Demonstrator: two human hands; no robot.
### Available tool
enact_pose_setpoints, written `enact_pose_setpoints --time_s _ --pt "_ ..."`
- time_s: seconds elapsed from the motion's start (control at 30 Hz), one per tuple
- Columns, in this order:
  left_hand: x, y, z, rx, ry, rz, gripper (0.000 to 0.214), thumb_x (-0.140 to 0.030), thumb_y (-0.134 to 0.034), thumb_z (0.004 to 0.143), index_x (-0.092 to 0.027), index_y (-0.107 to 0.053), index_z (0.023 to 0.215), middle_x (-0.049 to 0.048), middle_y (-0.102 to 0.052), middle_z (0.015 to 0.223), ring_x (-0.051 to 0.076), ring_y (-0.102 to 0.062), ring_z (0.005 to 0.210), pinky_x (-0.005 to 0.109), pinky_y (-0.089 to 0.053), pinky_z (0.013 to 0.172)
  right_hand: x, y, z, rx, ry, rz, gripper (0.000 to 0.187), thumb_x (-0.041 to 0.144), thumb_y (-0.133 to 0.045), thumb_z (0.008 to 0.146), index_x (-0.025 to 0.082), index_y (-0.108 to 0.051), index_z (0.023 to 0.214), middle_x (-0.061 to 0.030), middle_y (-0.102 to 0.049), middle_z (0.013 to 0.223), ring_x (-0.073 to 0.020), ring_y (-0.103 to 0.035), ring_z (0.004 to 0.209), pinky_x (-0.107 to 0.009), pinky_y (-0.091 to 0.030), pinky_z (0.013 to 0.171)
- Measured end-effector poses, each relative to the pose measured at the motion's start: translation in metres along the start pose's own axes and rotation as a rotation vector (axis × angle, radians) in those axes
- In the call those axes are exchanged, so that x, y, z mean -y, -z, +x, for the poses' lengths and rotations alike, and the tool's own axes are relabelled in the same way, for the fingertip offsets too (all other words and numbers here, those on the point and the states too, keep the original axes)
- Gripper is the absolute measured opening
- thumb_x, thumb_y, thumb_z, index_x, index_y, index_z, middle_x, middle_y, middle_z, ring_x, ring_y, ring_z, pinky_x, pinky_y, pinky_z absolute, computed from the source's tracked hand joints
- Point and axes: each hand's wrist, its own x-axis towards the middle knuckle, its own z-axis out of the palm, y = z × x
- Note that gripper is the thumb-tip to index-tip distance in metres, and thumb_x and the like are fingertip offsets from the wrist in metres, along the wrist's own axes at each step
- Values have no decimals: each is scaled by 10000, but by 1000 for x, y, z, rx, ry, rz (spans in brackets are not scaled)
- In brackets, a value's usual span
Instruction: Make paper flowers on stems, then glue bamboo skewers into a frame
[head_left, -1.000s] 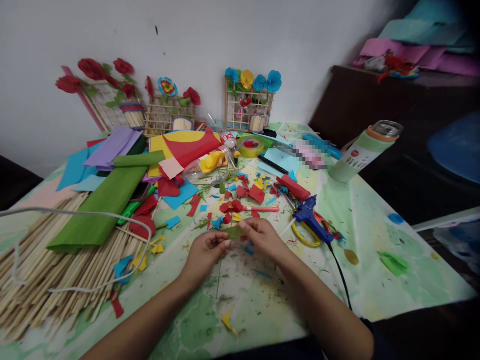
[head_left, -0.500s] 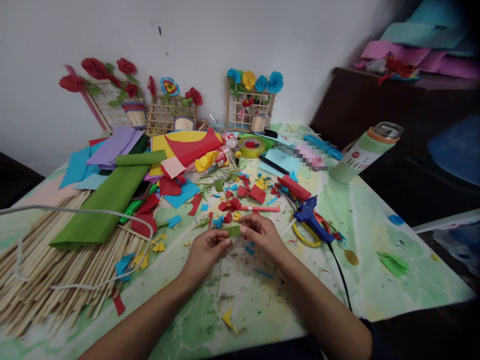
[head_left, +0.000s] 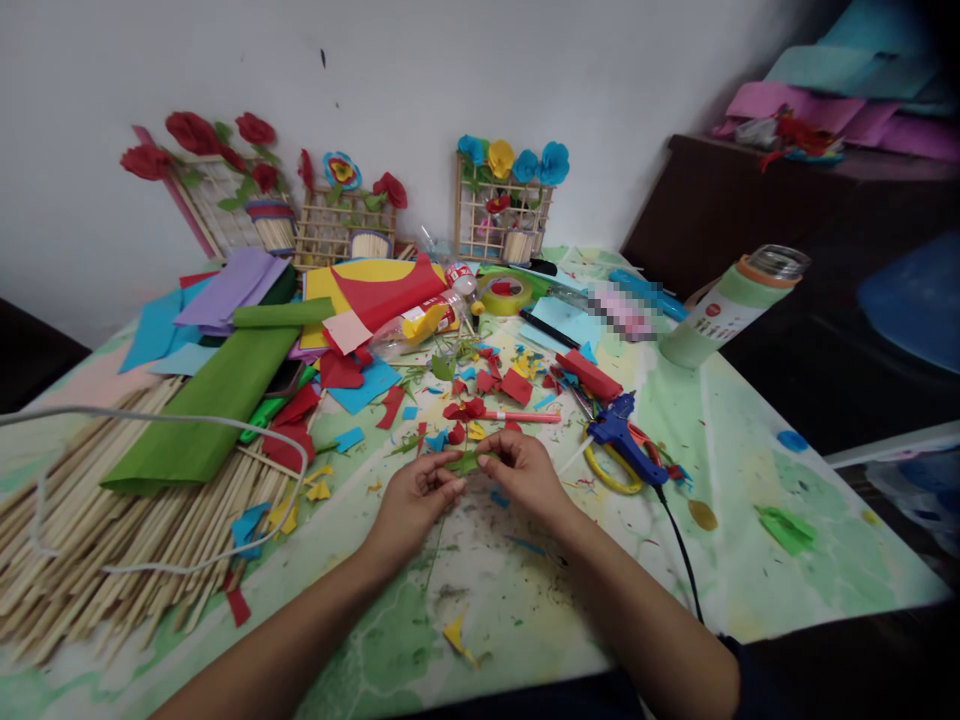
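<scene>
- Fingers of the left hand (head_left: 412, 500) and right hand (head_left: 529, 480) are pinched nearly together, each gripping one end of a small green paper piece (head_left: 466, 463).
- Green paper piece: held between the two hands, above the middle of the bench (head_left: 540, 640).
- Red paper flower (head_left: 465, 409): just beyond the held piece; whether the two are joined cannot be told.
- Red pen-like stick (head_left: 525, 417): lies to the right of the flower.
- Red paper scraps (head_left: 515, 388): scattered beyond the hands.
- Blue glue gun (head_left: 628, 445): lies to the right, touching yellow-handled scissors (head_left: 609, 472).
- Wooden sticks (head_left: 82, 570): heaped at left, folded green paper (head_left: 199, 430) on top.
- Tape roll (head_left: 504, 295): beyond the scraps.
- Pale green bottle (head_left: 697, 330): stands far right.
- Wooden lattice (head_left: 480, 220): at the wall, bearing blue and yellow flowers.
</scene>
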Motion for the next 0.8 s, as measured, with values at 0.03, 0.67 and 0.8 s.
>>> enact_pose_setpoints --time_s 0.03,0.67,0.8 --pt "1 0 0 -3 -5 9 437 -275 -710 634 -117 -599 1027 -35 -591 564 105 -533 527 221 -406 507 0 0 0 -1 -8 -6 111 205 -551 684 172 -623 761 19 -551 606 -117 -463 541 -235 -378 528" --pt "3 2 1 -48 -5 41 399 -281 -706 630 -113 -642 986 -8 -634 604 113 -554 559 222 -431 533 -1 3 0 -79 -41 152 136 179 -496 625 180 -582 730 41 -516 530 -109 -460 478 -226 -361 486" --pt "3 2 2 -64 -19 37 392 -286 -706 630 -122 -648 982 -13 -632 600 108 -546 551 218 -425 526 2 -1 1 13 -63 267 225 178 -540 578 180 -627 785 -16 -634 692 -147 -570 615 -253 -431 579"
